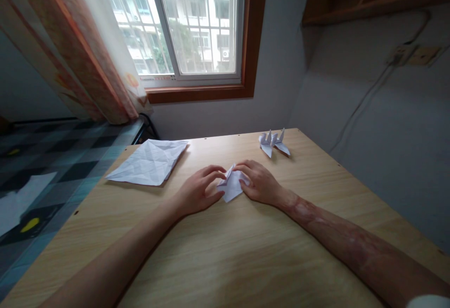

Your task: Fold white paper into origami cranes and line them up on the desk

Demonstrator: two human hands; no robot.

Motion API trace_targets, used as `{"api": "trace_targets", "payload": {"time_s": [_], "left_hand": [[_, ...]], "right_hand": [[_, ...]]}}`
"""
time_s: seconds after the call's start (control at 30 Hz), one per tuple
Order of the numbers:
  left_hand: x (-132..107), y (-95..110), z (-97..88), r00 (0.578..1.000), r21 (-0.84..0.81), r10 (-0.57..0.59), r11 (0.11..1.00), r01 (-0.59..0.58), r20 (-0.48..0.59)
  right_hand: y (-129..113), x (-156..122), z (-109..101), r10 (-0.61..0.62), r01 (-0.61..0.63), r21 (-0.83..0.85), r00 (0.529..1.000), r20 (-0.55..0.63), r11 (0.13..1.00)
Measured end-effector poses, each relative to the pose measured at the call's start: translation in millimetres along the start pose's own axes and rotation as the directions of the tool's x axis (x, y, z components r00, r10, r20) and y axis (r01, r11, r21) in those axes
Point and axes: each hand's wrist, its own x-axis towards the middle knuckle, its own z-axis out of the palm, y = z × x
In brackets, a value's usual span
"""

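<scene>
A partly folded piece of white paper (232,188) lies on the wooden table between my hands, one flap standing up at its far side. My left hand (203,189) has its fingers curved round the paper's left edge, thumb near the front corner. From the right, my right hand (259,182) grips the paper, fingertips on the raised flap and thumb on the right side. Beyond my right hand stand two folded white paper cranes (274,143). Some of the folds are hidden by my fingers.
Creased white paper sheets (149,162) lie at the table's far left. The wooden table (211,256) meets the wall under a barred window. On the left, a bed with a checked cover (94,134) holds more white paper (26,200). A shelf (372,5) hangs at upper right.
</scene>
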Motion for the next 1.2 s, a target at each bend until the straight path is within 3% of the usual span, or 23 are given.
{"api": "trace_targets", "payload": {"time_s": [0.1, 0.27, 0.57, 0.93, 1.2], "left_hand": [[0, 1, -0.5, 0.997, 0.080, 0.066, 0.995, -0.063, -0.034], [1, 0, -0.1, 0.983, 0.130, 0.141, 0.979, -0.156, 0.115], [0, 2, 1.6, 0.986, 0.147, -0.133, 0.982, 0.118, 0.096], [1, -6, 3.7, 0.983, 0.226, -0.174, 0.961, 0.157, 0.058], [0, -11, 4.5, 0.984, 0.051, -0.162, 0.986, 0.159, 0.067]], "right_hand": [[2, 0, 2, 0.057, -0.056, -0.042, 0.998, 0.026, 0.998], [8, -1, 7, 0.136, -0.136, -0.051, 0.991, -0.006, 0.989], [5, 2, 3, 0.165, -0.158, -0.099, 0.984, 0.068, 0.982], [8, 1, 4, 0.209, -0.207, -0.088, 0.978, 0.011, 0.974], [7, 1, 4, 0.236, -0.237, -0.090, 0.971, -0.018, 0.967]]}}
